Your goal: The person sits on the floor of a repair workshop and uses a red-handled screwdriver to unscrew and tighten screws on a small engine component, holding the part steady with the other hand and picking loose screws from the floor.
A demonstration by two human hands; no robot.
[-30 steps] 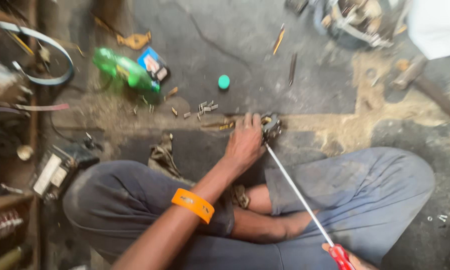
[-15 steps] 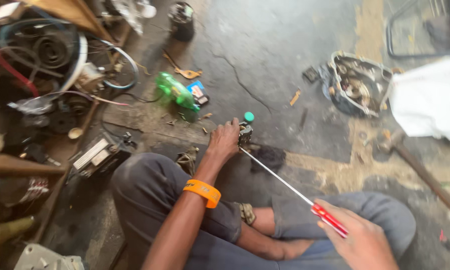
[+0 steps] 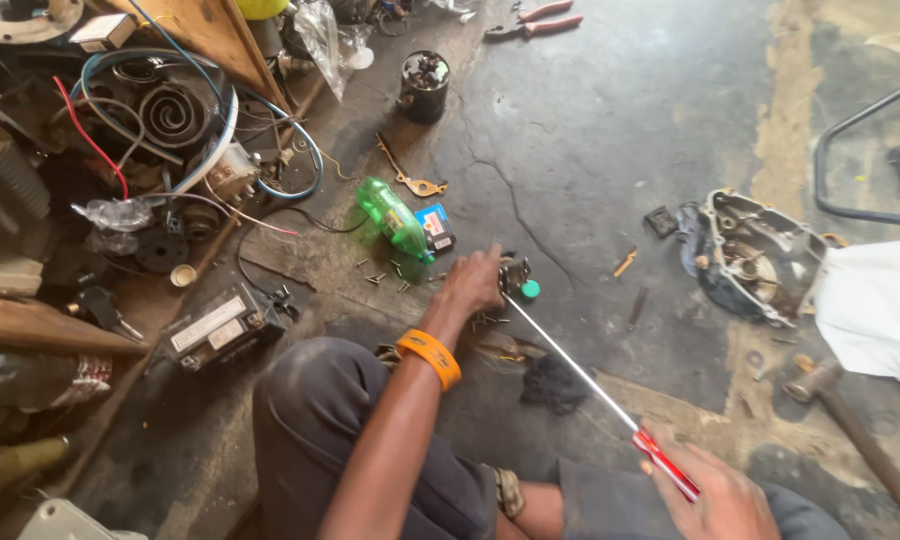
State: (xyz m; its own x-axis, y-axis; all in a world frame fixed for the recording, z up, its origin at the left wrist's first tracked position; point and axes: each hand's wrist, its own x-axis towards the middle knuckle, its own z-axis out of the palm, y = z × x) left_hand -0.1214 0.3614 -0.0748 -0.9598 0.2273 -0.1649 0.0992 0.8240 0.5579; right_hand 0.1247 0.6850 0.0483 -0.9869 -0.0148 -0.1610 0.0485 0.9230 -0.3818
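Both hands busy: left hand [image 3: 473, 283] clamps a small metal part [image 3: 513, 273] to the floor [image 3: 610, 120] mid-frame, steadying it while right hand [image 3: 715, 495], fingers wrapped round the handle, levers with a long screwdriver [image 3: 580, 372].

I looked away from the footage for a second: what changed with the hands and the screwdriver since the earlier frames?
Little changed in the grip. The camera view pulled back and tilted, showing more floor clutter. The left hand still steadies the small metal part on the floor, and the right hand still holds the red-handled screwdriver, tip at the part. The green bottle lies where it was.
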